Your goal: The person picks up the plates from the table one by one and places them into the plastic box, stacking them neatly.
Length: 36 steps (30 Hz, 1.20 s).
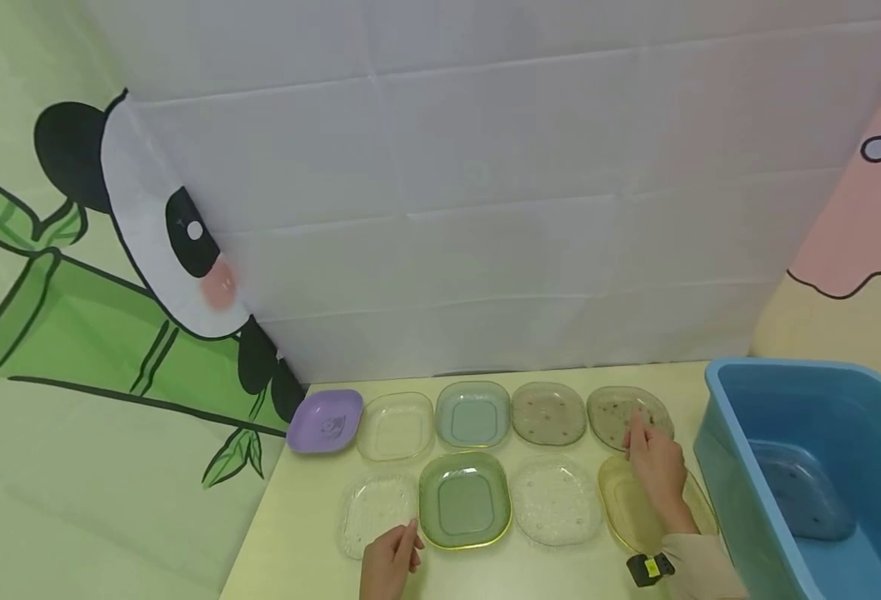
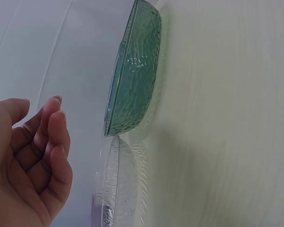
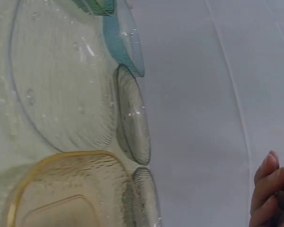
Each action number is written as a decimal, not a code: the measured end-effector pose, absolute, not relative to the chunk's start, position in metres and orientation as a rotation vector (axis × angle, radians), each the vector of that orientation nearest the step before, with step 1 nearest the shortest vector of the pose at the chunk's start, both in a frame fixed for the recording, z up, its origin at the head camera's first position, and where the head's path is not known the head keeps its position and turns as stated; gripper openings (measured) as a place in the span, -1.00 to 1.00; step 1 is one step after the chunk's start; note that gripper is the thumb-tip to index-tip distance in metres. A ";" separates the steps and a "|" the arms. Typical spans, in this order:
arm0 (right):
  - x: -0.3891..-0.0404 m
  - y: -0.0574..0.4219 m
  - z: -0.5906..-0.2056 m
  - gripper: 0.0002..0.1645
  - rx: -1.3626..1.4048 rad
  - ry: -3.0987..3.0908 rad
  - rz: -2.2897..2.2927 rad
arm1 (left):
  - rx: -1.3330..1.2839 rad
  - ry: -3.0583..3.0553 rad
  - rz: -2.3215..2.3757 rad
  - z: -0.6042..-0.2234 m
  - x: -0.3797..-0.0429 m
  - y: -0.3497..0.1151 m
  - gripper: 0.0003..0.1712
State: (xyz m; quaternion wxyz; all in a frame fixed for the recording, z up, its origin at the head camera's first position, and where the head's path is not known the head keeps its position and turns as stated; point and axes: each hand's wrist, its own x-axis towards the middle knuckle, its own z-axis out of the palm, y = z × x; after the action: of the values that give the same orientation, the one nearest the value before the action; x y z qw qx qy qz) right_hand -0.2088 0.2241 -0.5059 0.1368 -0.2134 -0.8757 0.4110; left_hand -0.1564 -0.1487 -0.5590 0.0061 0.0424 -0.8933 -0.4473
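Note:
In the head view my left hand (image 1: 391,560) hovers near the front, between a clear textured plate (image 1: 368,508) and a green gold-rimmed plate (image 1: 465,500). The left wrist view shows that hand (image 2: 31,161) with loosely curled fingers and nothing in them; the green plate (image 2: 137,71) stands beyond it. My right hand (image 1: 658,467) passes above an amber plate (image 1: 623,508), its fingertips overlapping a grey-tinted plate (image 1: 608,408) in the back row. Seen from the right wrist, the fingers (image 3: 265,198) bend loosely and hold nothing, well above the amber plate (image 3: 61,189).
More plates fill the back row: purple (image 1: 308,425), clear yellowish (image 1: 395,427), pale blue (image 1: 473,414) and grey (image 1: 548,414). A clear round-cornered plate (image 1: 556,500) sits in front. At right stands a blue bin (image 1: 740,467) with a see-through dish (image 1: 808,492) inside. A white curtain (image 1: 485,208) hangs behind.

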 end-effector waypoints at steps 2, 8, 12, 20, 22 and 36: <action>-0.204 0.223 -0.515 -0.21 -0.633 -2.563 1.214 | 0.142 -2.801 -1.397 -0.561 -0.156 -0.149 -0.55; -0.194 0.219 -0.534 -0.19 -0.661 -2.616 1.240 | 0.172 -2.817 -1.383 -0.566 -0.157 -0.150 -0.61; -0.191 0.218 -0.542 -0.24 -0.675 -2.633 1.227 | 0.182 -2.821 -1.381 -0.567 -0.156 -0.152 -0.60; -0.186 0.221 -0.549 -0.23 -0.675 -2.649 1.221 | 0.148 -2.823 -1.388 -0.565 -0.157 -0.153 -0.61; -0.185 0.223 -0.550 -0.23 -0.677 -2.657 1.215 | 0.151 -2.822 -1.380 -0.565 -0.157 -0.153 -0.61; -0.176 0.231 -0.555 -0.39 -0.648 -2.708 1.156 | 0.207 -2.827 -1.202 -0.558 -0.165 -0.173 -0.59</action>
State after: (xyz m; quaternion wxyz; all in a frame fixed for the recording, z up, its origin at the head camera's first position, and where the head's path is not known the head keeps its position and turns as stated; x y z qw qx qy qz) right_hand -0.1764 0.2315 -0.5547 0.0636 -0.2146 -0.8964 0.3826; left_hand -0.1647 -0.1726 -0.5577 0.0311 0.0673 -0.9177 -0.3902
